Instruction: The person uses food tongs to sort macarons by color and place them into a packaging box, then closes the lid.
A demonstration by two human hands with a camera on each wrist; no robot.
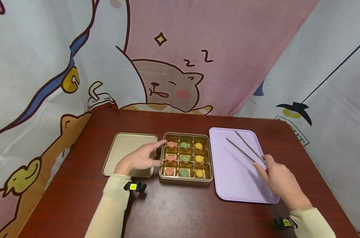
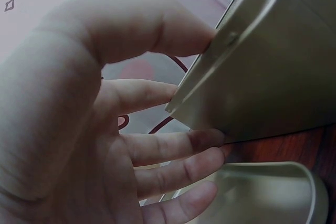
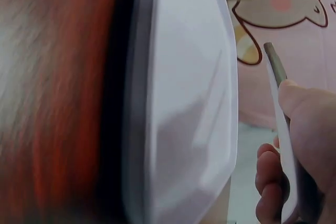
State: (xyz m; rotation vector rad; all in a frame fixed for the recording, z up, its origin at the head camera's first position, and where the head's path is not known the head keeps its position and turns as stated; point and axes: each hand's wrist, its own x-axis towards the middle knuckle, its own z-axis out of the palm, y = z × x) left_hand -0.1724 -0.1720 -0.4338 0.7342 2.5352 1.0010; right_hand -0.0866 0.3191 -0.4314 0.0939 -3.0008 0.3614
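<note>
A gold tin (image 1: 186, 181) with a divided insert stands mid-table. Small round sweets sit in its compartments: pink ones (image 1: 169, 171) down the left column, green ones (image 1: 184, 173) in the middle, yellow ones (image 1: 199, 173) on the right. My left hand (image 1: 139, 158) touches the tin's left side, thumb and fingers fairly straight; the left wrist view shows thumb and fingertips against its wall (image 2: 262, 77). Over the lilac tray (image 1: 232, 185), my right hand (image 1: 278, 180) grips metal tongs (image 1: 242, 150) near their closed end. The tongs' tips are apart with nothing between them.
Left of the tin lies its gold lid (image 1: 129, 142), partly under my left hand. The lilac tray is close along the tin's right side. A printed cloth (image 1: 227, 66) hangs behind the dark red-brown table (image 1: 174, 211).
</note>
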